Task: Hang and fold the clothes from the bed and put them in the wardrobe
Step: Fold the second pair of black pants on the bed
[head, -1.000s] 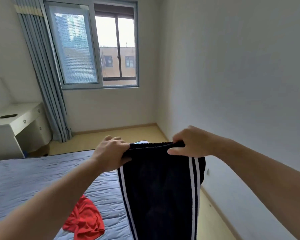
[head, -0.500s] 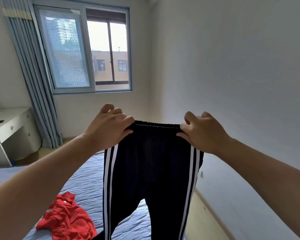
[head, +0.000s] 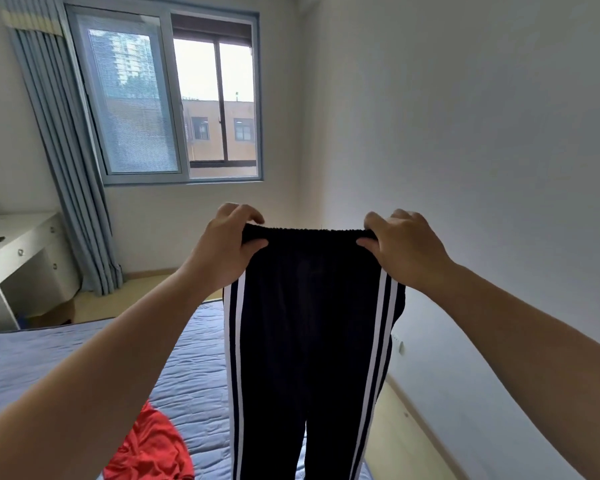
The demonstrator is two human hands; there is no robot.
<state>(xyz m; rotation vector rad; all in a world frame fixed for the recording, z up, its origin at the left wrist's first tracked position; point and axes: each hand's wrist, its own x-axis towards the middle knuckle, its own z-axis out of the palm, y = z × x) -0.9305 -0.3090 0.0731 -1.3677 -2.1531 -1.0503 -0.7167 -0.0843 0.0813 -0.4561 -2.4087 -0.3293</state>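
Dark track trousers (head: 309, 327) with white side stripes hang in front of me, held up by the waistband above the bed's right edge. My left hand (head: 226, 247) grips the left end of the waistband and my right hand (head: 402, 247) grips the right end, stretching it flat. Both legs drop out of the bottom of the frame. A crumpled red garment (head: 153, 448) lies on the grey-blue quilted bed (head: 66, 355) below my left forearm. No wardrobe is in view.
A white desk with drawers (head: 25, 268) stands at the left wall beside a blue curtain (head: 70, 174). A window (head: 174, 98) faces me. A plain wall (head: 465, 168) runs along the right, with a strip of wooden floor (head: 402, 441) between it and the bed.
Both hands lifted the trousers higher and drew the waistband wider. The legs now hang straight and separate. My view has tilted up slightly.
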